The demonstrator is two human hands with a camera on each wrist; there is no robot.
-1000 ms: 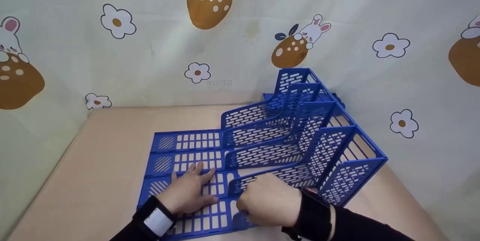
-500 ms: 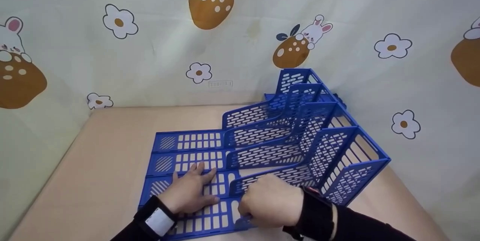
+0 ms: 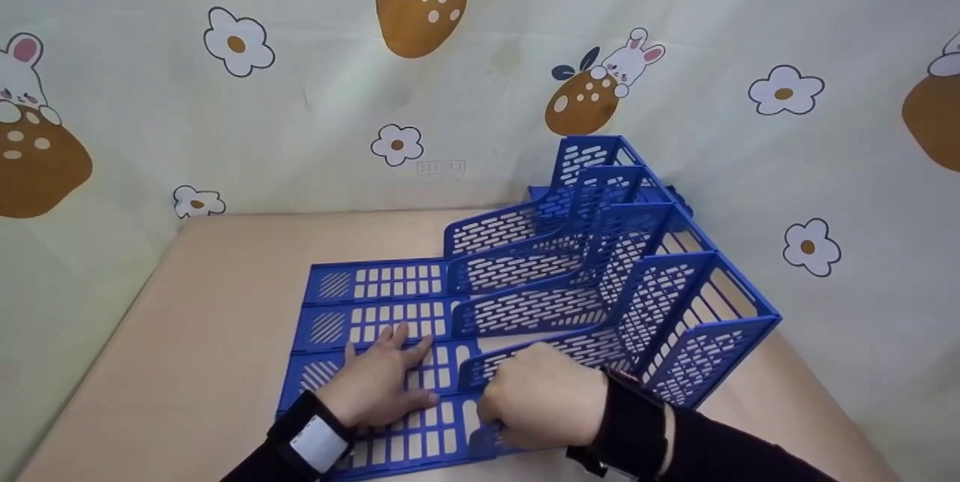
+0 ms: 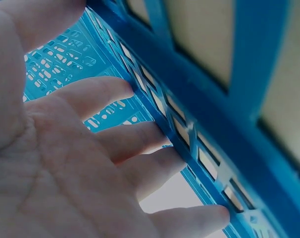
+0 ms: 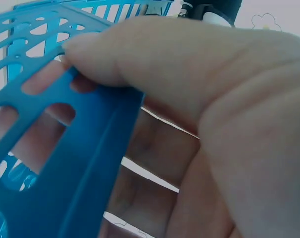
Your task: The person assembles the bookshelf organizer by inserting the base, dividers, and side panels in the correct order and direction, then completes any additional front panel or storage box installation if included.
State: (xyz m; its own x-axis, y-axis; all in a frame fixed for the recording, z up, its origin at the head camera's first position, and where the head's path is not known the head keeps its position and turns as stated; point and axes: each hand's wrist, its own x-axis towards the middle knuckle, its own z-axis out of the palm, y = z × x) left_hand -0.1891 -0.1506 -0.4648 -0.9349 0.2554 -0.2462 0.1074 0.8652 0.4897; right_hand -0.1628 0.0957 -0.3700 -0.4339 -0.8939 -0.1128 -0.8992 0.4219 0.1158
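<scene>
A blue plastic file rack with perforated upright dividers stands on the table; slatted base panels extend from it to the left. My left hand lies on these panels with its fingers spread and fairly straight; in the left wrist view its fingertips touch the slatted surface. My right hand grips the low front end of the nearest divider. Seen from the right wrist, the thumb is on one face of that perforated divider and fingers show behind it through the holes. Its lower edge is partly hidden by the hand in the head view.
The beige table runs back to a curtain printed with rabbits and flowers. At the rack's far end another blue piece and a small dark object are partly hidden behind it.
Between the earlier frames and now the view shifts slightly. Both hands keep nearly the same places on the rack, and the nearest divider stays in my right hand's grip.
</scene>
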